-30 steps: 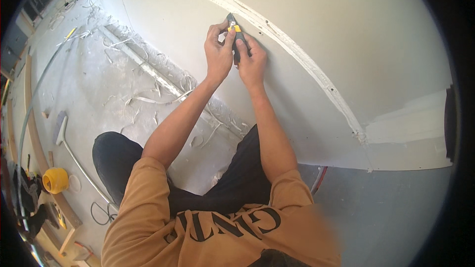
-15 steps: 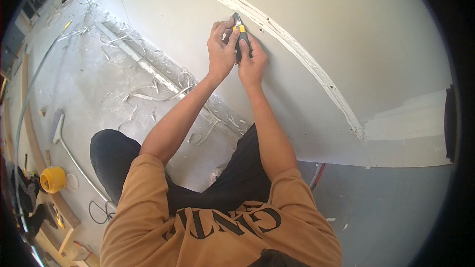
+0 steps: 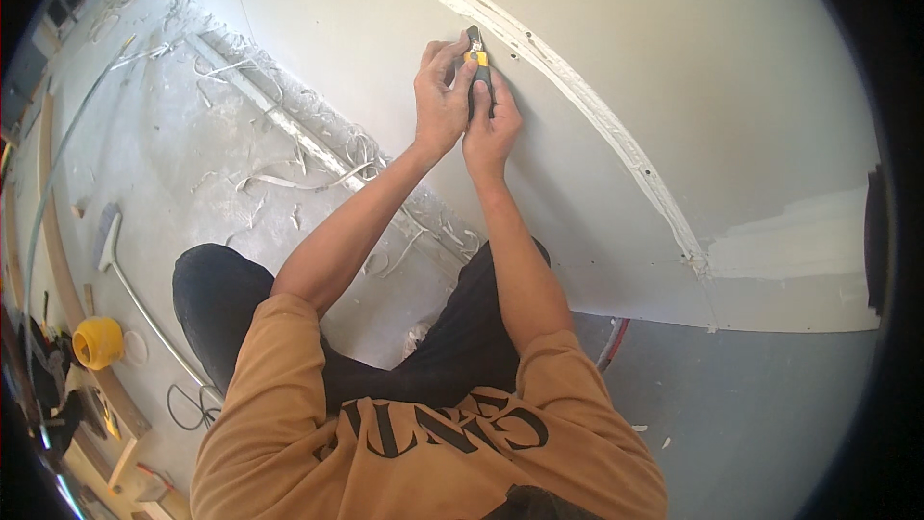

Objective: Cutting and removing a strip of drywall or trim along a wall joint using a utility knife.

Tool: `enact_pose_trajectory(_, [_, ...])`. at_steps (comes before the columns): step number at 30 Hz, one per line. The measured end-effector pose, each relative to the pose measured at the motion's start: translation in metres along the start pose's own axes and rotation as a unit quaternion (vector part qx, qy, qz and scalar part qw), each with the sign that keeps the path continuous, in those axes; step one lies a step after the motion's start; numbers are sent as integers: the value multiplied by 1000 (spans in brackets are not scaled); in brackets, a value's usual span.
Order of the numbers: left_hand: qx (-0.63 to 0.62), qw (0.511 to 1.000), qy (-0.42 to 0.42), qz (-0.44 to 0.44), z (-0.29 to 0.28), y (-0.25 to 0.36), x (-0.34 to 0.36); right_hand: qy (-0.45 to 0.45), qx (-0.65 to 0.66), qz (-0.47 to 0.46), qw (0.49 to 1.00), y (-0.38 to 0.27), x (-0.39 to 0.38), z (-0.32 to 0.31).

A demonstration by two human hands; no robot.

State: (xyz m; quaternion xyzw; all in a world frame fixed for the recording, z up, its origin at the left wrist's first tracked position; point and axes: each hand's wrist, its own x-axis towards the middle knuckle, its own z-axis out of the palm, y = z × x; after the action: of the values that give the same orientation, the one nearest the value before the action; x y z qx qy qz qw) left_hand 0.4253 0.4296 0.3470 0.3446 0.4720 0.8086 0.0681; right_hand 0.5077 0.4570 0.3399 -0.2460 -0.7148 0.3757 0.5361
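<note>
Both my hands are raised in front of the grey wallboard, close together on a black-and-yellow utility knife. My right hand is closed round its dark handle, the thumb lying along it. My left hand pinches the side of the knife near its yellow part and dark upper end, fingers bent. Some metal shows between the yellow part and the dark tip; whether a blade sticks out I cannot tell. Just beyond the knife runs a curved white plastered seam with several dark screw spots along it.
A long plaster-smeared bar lies at the wall's foot among scraps and strips. On the left are a long-handled brush, a yellow container and a timber beam. My bent legs frame the floor below my arms.
My hands and the knife appear slightly further right in the view, as does the seam. The grip of both hands looks nearly the same.
</note>
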Motion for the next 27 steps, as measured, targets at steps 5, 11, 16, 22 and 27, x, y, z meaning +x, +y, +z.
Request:
enact_pose_trajectory(5, [22, 1000, -10, -11, 4, 5, -5, 11, 19, 1, 1000, 4, -2, -5])
enact_pose_trajectory(11, [56, 998, -21, 27, 9, 4, -13, 24, -11, -7, 1000, 2, -7, -14])
enact_pose_trajectory(16, [41, 999, -23, 5, 12, 6, -18, 28, -27, -18, 999, -5, -9, -20])
enact_pose_trajectory(22, [57, 997, -26, 34, 18, 9, -24, 38, -2, 0, 999, -6, -13, -26])
enact_pose_trajectory(27, [44, 998, -35, 6, 24, 18, -33, 45, 5, 0, 999, -6, -18, -39])
